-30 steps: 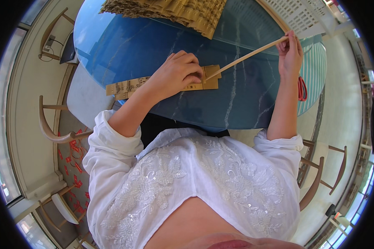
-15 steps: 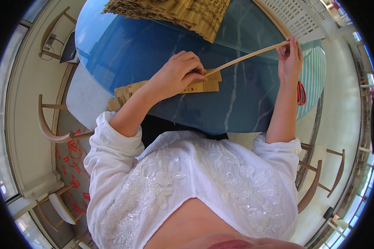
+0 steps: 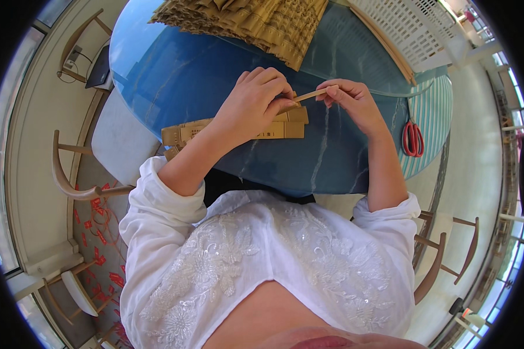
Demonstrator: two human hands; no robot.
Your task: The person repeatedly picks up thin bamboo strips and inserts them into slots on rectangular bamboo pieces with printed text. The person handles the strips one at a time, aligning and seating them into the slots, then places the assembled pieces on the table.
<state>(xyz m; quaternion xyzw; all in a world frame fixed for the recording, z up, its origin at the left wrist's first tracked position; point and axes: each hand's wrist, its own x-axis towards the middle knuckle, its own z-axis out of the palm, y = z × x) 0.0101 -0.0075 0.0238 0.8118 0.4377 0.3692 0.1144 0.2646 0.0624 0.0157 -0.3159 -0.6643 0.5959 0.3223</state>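
Note:
My left hand (image 3: 253, 104) rests over a flat tan cardboard piece (image 3: 186, 132) lying on the blue table (image 3: 174, 70), its fingers pinching one end of a thin tan strip (image 3: 311, 94). My right hand (image 3: 352, 103) pinches the other end of that short visible strip, just right of the left hand. Both hands hover close together above the cardboard, whose middle is hidden under the left hand.
A big heap of folded tan cardboard pieces (image 3: 256, 20) lies at the table's far side. A white slatted crate (image 3: 410, 26) stands at the far right, long strips (image 3: 384, 43) beside it. Red scissors (image 3: 412, 138) lie right. Wooden chairs (image 3: 70, 174) flank the table.
My right hand has come in from the far right toward the left hand. The long strip stretched between them now shows only a short piece between the fingers.

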